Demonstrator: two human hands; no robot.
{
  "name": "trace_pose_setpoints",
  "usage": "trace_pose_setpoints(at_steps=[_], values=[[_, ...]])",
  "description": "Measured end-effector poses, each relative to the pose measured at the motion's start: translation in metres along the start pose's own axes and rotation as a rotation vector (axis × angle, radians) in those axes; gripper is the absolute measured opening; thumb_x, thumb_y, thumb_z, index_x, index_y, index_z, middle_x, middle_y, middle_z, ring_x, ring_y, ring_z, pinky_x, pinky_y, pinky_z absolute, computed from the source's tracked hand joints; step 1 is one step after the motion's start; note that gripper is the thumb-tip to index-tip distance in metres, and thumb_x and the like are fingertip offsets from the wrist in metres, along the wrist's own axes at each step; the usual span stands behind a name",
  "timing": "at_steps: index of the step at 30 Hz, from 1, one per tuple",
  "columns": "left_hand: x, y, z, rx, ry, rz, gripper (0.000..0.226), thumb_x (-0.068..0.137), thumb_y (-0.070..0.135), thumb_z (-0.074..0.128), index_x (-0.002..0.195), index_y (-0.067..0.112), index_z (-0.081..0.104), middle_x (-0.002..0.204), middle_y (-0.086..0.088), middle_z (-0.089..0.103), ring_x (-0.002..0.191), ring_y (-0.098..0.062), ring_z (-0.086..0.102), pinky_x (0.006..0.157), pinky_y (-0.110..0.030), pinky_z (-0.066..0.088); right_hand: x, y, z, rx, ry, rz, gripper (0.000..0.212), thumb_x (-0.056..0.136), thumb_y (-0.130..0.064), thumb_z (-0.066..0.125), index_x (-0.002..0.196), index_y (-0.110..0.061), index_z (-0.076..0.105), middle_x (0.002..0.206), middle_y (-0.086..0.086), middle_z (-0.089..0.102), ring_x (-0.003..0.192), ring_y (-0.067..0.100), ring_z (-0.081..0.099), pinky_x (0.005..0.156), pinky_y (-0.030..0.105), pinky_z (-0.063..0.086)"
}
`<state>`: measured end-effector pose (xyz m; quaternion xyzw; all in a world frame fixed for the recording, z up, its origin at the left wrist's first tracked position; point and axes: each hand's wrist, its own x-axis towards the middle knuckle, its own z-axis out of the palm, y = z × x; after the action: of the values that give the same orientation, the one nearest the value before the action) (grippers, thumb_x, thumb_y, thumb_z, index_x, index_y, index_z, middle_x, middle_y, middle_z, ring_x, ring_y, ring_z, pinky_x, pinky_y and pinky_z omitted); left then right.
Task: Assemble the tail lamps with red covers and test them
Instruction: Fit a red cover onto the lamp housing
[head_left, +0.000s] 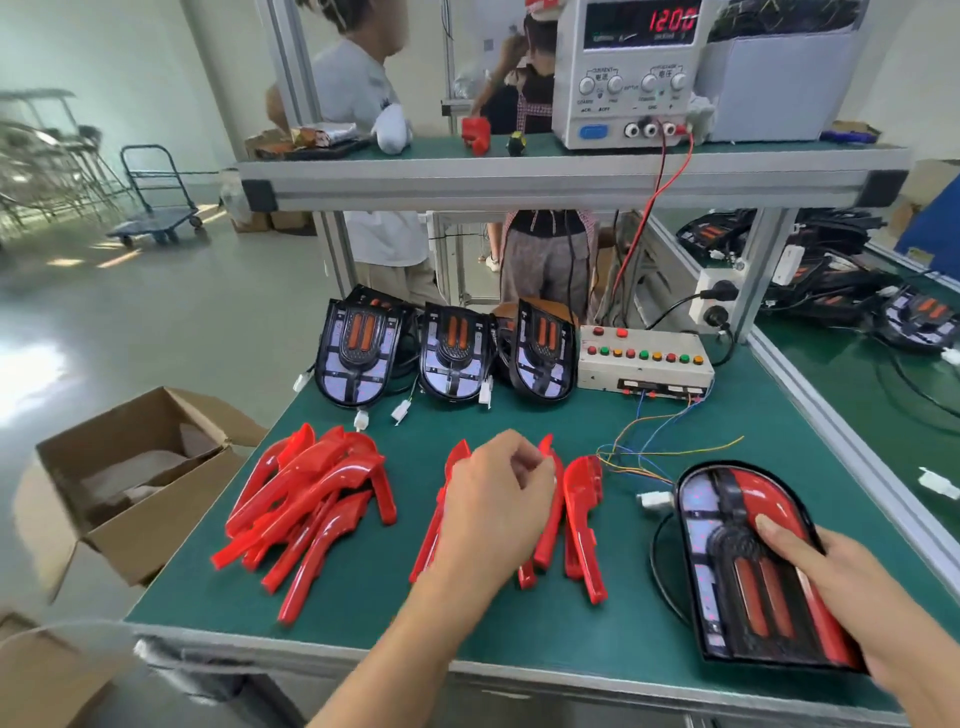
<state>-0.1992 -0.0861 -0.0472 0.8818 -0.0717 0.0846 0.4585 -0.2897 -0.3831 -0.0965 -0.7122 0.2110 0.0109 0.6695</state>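
Glossy pale floor (171, 317) with window glare; green-topped table (374, 597), aluminium-framed shelf (566, 179); blue platform trolley (156, 218) parked left.

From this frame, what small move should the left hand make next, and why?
Probably lift one red cover from the middle pile and carry it to the tail lamp. The left hand is curled over that pile, while the right hand steadies the lamp, which seems to have a cover on one side only.

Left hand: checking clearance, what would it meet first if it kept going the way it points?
Probably the red covers right beneath and ahead of the left hand; farther on, a tail lamp, though depth is unclear.
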Motion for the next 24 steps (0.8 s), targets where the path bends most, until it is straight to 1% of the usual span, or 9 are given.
trace_pose_setpoints(at_steps=[2,3,5,9,12,16,19,22,24], values=[[0.002,-0.028,-0.033,0.174,0.129,-0.049,0.012,0.089,0.028,0.064,0.078,0.024,0.063,0.065,0.012,0.065,0.068,-0.009,0.061,0.063,-0.025,0.044,0.001,0.000,0.000,-0.045,0.003,0.003,0.054,0.072,-0.053,0.072,0.101,-0.008,0.075,0.091,0.019,0.079,0.076,0.040,0.077,0.061,0.040,0.062],[0.003,-0.041,-0.048,0.263,0.187,-0.074,0.009,0.090,0.027,0.063,0.082,0.023,0.063,0.072,0.011,0.067,0.074,-0.017,0.063,0.064,-0.031,0.044,0.002,0.001,-0.001,-0.066,0.013,0.007,0.056,0.070,-0.056,0.073,0.100,-0.009,0.076,0.091,0.018,0.079,0.077,0.039,0.077,0.068,0.040,0.060],[0.006,-0.065,-0.075,0.430,0.268,-0.114,0.003,0.091,0.023,0.061,0.091,0.022,0.063,0.090,0.003,0.068,0.086,-0.027,0.064,0.066,-0.034,0.042,0.001,0.003,-0.002,-0.084,0.036,0.031,0.058,0.064,-0.064,0.077,0.095,-0.015,0.079,0.091,0.016,0.079,0.077,0.036,0.078,0.075,0.040,0.057],[0.011,-0.096,-0.110,0.715,0.260,-0.198,0.016,0.093,0.019,0.059,0.105,0.009,0.063,0.114,-0.012,0.062,0.109,-0.035,0.056,0.075,-0.044,0.048,0.005,0.018,-0.012,-0.050,0.108,0.115,0.073,0.046,-0.083,0.082,0.095,-0.028,0.081,0.087,0.014,0.080,0.071,0.032,0.078,0.066,0.036,0.059],[0.014,-0.107,-0.117,0.847,0.207,-0.235,0.026,0.095,0.029,0.063,0.112,0.010,0.061,0.120,-0.012,0.059,0.114,-0.032,0.053,0.083,-0.042,0.048,0.020,0.039,-0.036,-0.034,0.157,0.157,0.077,0.044,-0.084,0.083,0.101,-0.032,0.079,0.092,0.012,0.080,0.078,0.033,0.078,0.071,0.038,0.059],[0.018,-0.113,-0.114,0.898,0.153,-0.264,0.027,0.096,0.031,0.062,0.116,0.012,0.061,0.122,-0.010,0.059,0.116,-0.031,0.054,0.082,-0.039,0.048,0.016,0.037,-0.039,-0.035,0.149,0.195,0.077,0.046,-0.080,0.085,0.102,-0.028,0.080,0.094,0.016,0.079,0.075,0.037,0.078,0.063,0.040,0.060],[0.019,-0.115,-0.113,0.902,0.146,-0.269,0.021,0.097,0.026,0.061,0.113,0.012,0.061,0.116,-0.009,0.061,0.111,-0.030,0.057,0.076,-0.037,0.045,0.001,0.017,-0.021,-0.021,0.110,0.198,0.074,0.043,-0.078,0.087,0.096,-0.026,0.081,0.092,0.017,0.079,0.076,0.038,0.077,0.057,0.039,0.061],[0.021,-0.117,-0.113,0.881,0.144,-0.266,0.018,0.097,0.022,0.060,0.110,0.010,0.062,0.115,-0.010,0.060,0.110,-0.031,0.057,0.071,-0.036,0.039,-0.004,0.008,-0.006,-0.019,0.059,0.149,0.059,0.052,-0.069,0.086,0.092,-0.026,0.082,0.092,0.017,0.079,0.077,0.039,0.077,0.066,0.040,0.061],[0.021,-0.116,-0.114,0.845,0.151,-0.245,0.016,0.098,0.021,0.059,0.106,0.007,0.062,0.114,-0.012,0.060,0.109,-0.033,0.058,0.071,-0.036,0.039,-0.003,0.007,-0.003,-0.016,0.033,0.120,0.058,0.055,-0.064,0.081,0.091,-0.018,0.081,0.092,0.019,0.079,0.077,0.039,0.077,0.074,0.041,0.058]])
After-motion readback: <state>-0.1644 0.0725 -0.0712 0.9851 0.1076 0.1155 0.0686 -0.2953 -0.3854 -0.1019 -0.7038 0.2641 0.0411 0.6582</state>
